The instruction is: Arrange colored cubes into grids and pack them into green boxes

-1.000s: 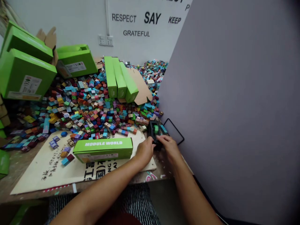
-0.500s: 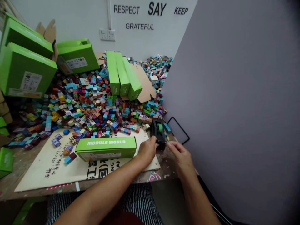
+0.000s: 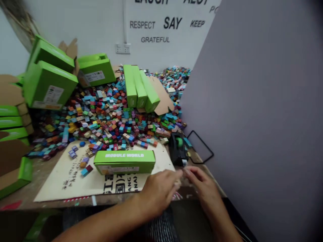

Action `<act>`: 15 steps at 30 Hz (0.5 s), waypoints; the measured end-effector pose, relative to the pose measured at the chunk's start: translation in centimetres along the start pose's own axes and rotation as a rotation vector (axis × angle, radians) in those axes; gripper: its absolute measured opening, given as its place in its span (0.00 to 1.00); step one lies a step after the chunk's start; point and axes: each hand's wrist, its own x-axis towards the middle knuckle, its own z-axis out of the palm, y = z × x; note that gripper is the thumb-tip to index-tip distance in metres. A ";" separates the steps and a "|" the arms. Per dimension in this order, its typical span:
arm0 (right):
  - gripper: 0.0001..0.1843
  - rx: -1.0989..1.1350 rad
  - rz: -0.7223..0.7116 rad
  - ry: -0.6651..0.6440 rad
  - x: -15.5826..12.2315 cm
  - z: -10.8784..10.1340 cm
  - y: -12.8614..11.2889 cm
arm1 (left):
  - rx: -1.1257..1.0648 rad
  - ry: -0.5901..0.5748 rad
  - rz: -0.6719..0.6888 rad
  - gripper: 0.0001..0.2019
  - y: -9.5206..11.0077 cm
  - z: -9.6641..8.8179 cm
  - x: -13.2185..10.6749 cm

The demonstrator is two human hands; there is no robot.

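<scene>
In front of the black tape dispenser [image 3: 178,153], which carries a green core, my two hands meet at the fingertips. My right hand [image 3: 203,185] is closed in a pinch on what looks like a small piece of clear tape, hardly visible. My left hand [image 3: 160,188] has its fingers curled together beside it, blurred; what they hold, if anything, I cannot make out. Left of my hands, a long green box [image 3: 124,158] marked MODULE WORLD lies shut on a pale printed sheet [image 3: 58,181].
A heap of small coloured blocks [image 3: 108,114] covers the back of the table. On it rest three narrow green boxes [image 3: 141,90] and larger green boxes [image 3: 54,84]. More open cartons [image 3: 15,178] stand at the left. A grey panel [image 3: 252,117] bounds the right side.
Both hands have come away from the tape dispenser toward me, and their fingertips are now together. The camera view has shifted, so the scene sits lower and farther right.
</scene>
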 end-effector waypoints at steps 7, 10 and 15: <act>0.18 0.194 -0.057 -0.191 -1.7 8.2 -5.1 | 0.622 0.176 -0.065 0.15 -4.9 -11.8 -6.5; 0.16 0.313 -0.004 -0.248 -3.0 12.2 -5.3 | 0.602 0.175 -0.038 0.14 -6.8 -11.8 -7.2; 0.24 0.440 0.100 -0.222 -4.6 16.6 -4.2 | 0.545 0.312 0.040 0.10 -7.2 -10.3 -7.5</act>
